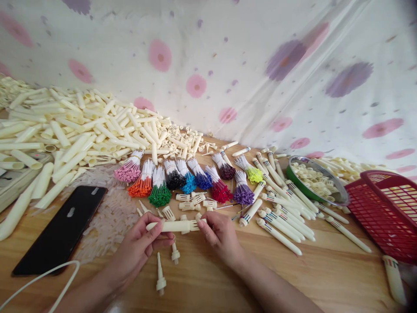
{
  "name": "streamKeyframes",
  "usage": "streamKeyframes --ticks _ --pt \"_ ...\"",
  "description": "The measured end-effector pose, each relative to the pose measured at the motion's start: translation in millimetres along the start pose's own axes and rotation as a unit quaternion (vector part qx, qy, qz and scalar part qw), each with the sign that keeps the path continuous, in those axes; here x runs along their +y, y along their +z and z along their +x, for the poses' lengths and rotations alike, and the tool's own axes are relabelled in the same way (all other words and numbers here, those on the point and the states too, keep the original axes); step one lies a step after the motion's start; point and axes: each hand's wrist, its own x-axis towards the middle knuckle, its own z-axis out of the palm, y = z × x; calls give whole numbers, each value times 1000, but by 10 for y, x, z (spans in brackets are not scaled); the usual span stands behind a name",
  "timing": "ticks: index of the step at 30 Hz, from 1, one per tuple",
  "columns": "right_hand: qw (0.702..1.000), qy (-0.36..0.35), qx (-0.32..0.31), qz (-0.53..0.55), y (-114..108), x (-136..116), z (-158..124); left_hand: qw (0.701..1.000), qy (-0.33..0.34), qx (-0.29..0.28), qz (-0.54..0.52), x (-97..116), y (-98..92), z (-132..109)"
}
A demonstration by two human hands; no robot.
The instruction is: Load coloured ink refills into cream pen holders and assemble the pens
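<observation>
Between my two hands lies a cream pen barrel (174, 226), held level above the wooden table. My left hand (143, 237) is closed round its pointed end. At the slotted end, my right hand (221, 234) pinches the pen; the fingertips cover part of that end. Just below sit two small cream stepped plugs (160, 278) with thin stems. Behind the hands are several loose slotted cream sleeves (195, 199). Past them stand bundles of thin refills with coloured ends, among them green (159, 193), orange (140, 187) and purple (243, 193).
A large heap of cream tubes (97, 126) covers the back left. A black phone (61, 230) and small clear pieces (104, 217) lie at left. On the right are finished-looking multicolour pens (280, 237), a green-sided metal bowl (301, 187) of small parts and a red basket (374, 217).
</observation>
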Motion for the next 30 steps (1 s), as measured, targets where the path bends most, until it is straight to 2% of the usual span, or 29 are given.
streamKeyframes --ticks 3,6,9,11,15,17,20,24,27,30 --pt "999 32 -7 -7 -1 7 -2 989 -8 -75 131 15 -64 15" --pt "999 37 -40 3 -21 0 6 940 10 -138 312 62 -129 12" --pt "994 16 -96 45 -60 -8 26 904 39 -159 396 95 -153 -10" --pt "989 9 -124 75 -88 -9 39 905 12 -166 391 89 -150 -24" --pt "979 -1 -155 130 -135 -4 49 934 -121 -188 279 25 -140 -27" --pt "976 -5 -162 145 -146 -4 52 937 -178 -195 229 -9 -139 -19" --pt "981 14 -152 117 -140 -3 59 938 -205 -186 209 -46 -129 -5" --pt "988 55 -131 52 -98 11 69 942 -155 -168 245 -81 -103 -7" --pt "989 81 -124 26 -55 33 72 936 -53 -157 311 -80 -90 -18" --pt "987 107 -122 -8 -34 46 74 912 39 -136 385 -47 -82 -19"
